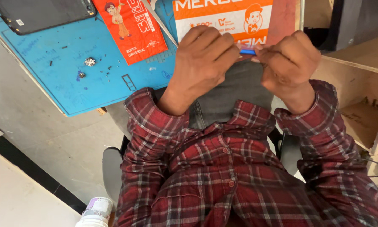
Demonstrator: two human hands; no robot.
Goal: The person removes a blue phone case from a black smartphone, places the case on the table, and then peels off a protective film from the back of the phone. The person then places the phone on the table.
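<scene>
Both hands are curled closed just off the near edge of the blue work mat [92,84], the left hand [203,59] and right hand [288,59] pinching a thin blue tool [248,52] between them, likely to steady it. An orange packet [132,27] and a dark tablet [37,14] lie pushed toward the mat's far edge, seemingly out of the way

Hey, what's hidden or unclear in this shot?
Head view only:
- Small blue tool: only a short stretch shows between the left hand and right hand; fingers cover its ends.
- Dark tablet: cut off by the top edge.
- Tiny parts on the blue mat: too small to identify.
</scene>
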